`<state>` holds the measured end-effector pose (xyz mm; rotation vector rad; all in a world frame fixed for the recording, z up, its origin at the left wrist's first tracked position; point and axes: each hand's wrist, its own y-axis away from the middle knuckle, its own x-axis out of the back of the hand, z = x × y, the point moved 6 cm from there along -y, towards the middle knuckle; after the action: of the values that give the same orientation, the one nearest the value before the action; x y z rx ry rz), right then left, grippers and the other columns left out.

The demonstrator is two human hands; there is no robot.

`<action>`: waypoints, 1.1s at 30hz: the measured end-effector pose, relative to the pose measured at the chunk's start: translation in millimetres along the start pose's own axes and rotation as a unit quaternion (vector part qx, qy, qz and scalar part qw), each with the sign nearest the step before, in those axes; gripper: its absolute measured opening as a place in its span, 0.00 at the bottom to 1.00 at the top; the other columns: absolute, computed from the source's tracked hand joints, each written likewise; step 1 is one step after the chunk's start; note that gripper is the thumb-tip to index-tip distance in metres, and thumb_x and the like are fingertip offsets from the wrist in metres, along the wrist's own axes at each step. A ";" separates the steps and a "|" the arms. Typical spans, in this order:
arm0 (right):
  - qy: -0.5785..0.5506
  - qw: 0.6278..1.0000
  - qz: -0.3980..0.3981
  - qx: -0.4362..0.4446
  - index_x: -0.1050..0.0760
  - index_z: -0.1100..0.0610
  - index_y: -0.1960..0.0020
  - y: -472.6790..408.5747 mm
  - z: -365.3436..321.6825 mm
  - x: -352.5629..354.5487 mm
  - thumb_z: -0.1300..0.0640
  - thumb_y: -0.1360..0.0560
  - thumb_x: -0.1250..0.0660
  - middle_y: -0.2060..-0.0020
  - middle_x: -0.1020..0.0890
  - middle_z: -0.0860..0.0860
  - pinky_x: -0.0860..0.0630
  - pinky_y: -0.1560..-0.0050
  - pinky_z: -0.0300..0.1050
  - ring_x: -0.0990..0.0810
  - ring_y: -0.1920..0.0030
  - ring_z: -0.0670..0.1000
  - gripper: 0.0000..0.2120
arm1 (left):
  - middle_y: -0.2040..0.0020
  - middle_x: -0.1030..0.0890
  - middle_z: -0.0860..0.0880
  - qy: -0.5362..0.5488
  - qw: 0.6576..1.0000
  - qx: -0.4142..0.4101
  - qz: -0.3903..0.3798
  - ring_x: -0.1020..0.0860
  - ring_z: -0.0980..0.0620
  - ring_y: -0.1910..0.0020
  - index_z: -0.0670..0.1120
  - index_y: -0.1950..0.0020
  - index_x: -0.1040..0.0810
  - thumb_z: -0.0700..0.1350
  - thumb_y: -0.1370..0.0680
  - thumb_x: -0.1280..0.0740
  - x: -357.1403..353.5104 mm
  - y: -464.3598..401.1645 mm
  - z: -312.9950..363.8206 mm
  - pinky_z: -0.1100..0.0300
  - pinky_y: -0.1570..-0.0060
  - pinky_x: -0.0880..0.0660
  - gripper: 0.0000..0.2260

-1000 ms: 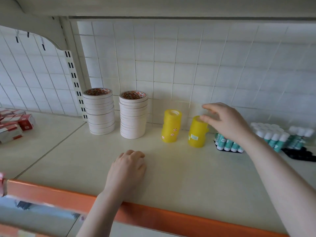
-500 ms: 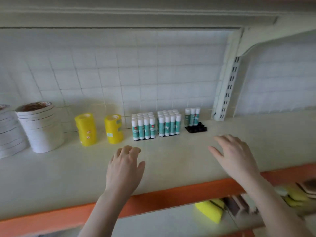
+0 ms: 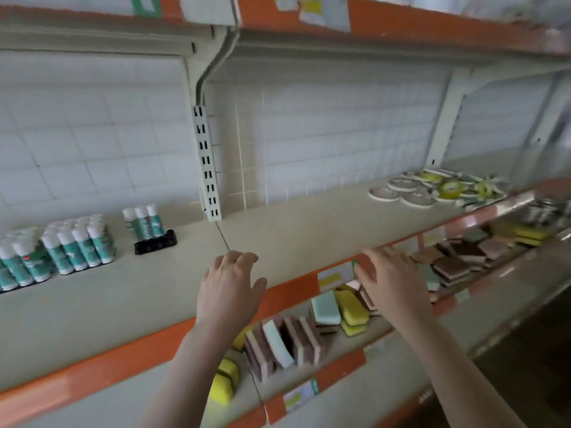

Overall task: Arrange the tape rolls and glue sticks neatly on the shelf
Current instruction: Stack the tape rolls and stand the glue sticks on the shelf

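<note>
Teal-and-white glue sticks (image 3: 77,245) stand in tight blocks at the left of the cream shelf (image 3: 309,223). Three more glue sticks (image 3: 142,222) stand in a black holder (image 3: 156,242). A loose heap of flat tape rolls (image 3: 432,188), white and yellow, lies far right on the same shelf. My left hand (image 3: 230,287) hovers over the shelf's front part, fingers apart, holding nothing. My right hand (image 3: 392,281) is at the orange front edge, fingers spread and empty. Neither hand touches an item.
A slotted upright post (image 3: 206,163) divides the shelf's back wall. The orange shelf lip (image 3: 293,291) carries price labels. Below it, a lower shelf holds sponges (image 3: 336,313) in green, yellow and brown. Another orange-edged shelf (image 3: 401,24) hangs overhead.
The view has swung right: the white and yellow tape stacks have left the frame, and the loose tape heap has appeared. My right hand left the yellow roll; both hands moved right, empty.
</note>
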<state>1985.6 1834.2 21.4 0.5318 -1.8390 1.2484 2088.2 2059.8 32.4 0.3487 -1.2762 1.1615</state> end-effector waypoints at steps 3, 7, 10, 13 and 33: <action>-0.004 0.999 0.018 -0.026 0.20 0.60 0.53 -12.1 56.3 1.4 0.55 0.32 0.26 0.62 0.19 0.57 0.24 0.59 0.52 0.20 0.60 0.60 0.11 | 0.35 0.29 0.50 0.007 1.000 -0.017 -0.003 0.33 0.48 0.35 0.51 0.33 0.30 0.51 0.23 0.37 -28.1 -30.5 49.1 0.56 0.40 0.35 0.19; 0.015 0.999 0.023 -0.039 0.21 0.60 0.54 -43.7 131.9 -9.3 0.55 0.31 0.28 0.63 0.20 0.57 0.25 0.61 0.50 0.20 0.61 0.60 0.10 | 0.35 0.28 0.49 0.025 0.999 -0.043 -0.014 0.33 0.47 0.35 0.50 0.33 0.29 0.51 0.23 0.36 -78.3 -75.6 115.7 0.56 0.40 0.35 0.19; 0.022 0.998 0.013 -0.055 0.22 0.59 0.51 -76.7 191.5 -24.9 0.52 0.27 0.33 0.60 0.20 0.56 0.26 0.58 0.50 0.21 0.57 0.59 0.11 | 0.34 0.29 0.50 0.027 0.998 -0.061 -0.023 0.33 0.48 0.35 0.51 0.33 0.30 0.51 0.23 0.37 -120.5 -114.4 164.9 0.56 0.40 0.34 0.19; 0.016 0.998 0.012 -0.063 0.23 0.59 0.52 -109.7 245.5 -38.4 0.52 0.26 0.34 0.60 0.21 0.55 0.27 0.58 0.50 0.22 0.57 0.58 0.10 | 0.34 0.29 0.50 0.042 0.997 -0.058 -0.022 0.33 0.48 0.35 0.51 0.32 0.31 0.52 0.23 0.37 -156.5 -155.5 210.8 0.56 0.40 0.34 0.19; -0.097 0.988 -0.053 0.108 0.25 0.56 0.37 -333.6 461.9 -105.2 0.51 0.22 0.39 0.43 0.22 0.55 0.29 0.45 0.50 0.26 0.42 0.56 0.16 | 0.36 0.27 0.47 0.010 0.989 0.140 0.040 0.32 0.45 0.36 0.48 0.35 0.27 0.49 0.25 0.34 -287.1 -291.6 381.0 0.55 0.39 0.36 0.19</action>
<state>2102.6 1267.3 44.9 0.8868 -1.8152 1.3715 2155.6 1505.0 17.7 0.4938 -1.1184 1.4134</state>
